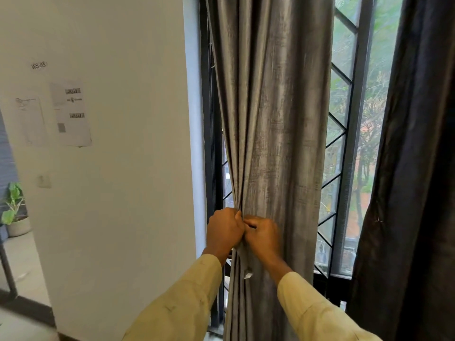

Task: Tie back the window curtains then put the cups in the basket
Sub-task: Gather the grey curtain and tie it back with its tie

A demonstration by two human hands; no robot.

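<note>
A grey curtain (273,114) hangs gathered into folds at the left side of the window (344,148). My left hand (225,231) and my right hand (263,236) are side by side against the bunched fabric at waist height, fingers closed on the gathered folds and what looks like a narrow grey tie strip. A short end of fabric with a pale tag (248,273) hangs just below my hands. A second, darker curtain (416,168) hangs loose at the right. No cups or basket are in view.
A white wall (128,156) with taped paper notices (71,114) stands to the left of the window. A potted plant (14,212) sits on the floor far left. Black diagonal bars cross the window pane.
</note>
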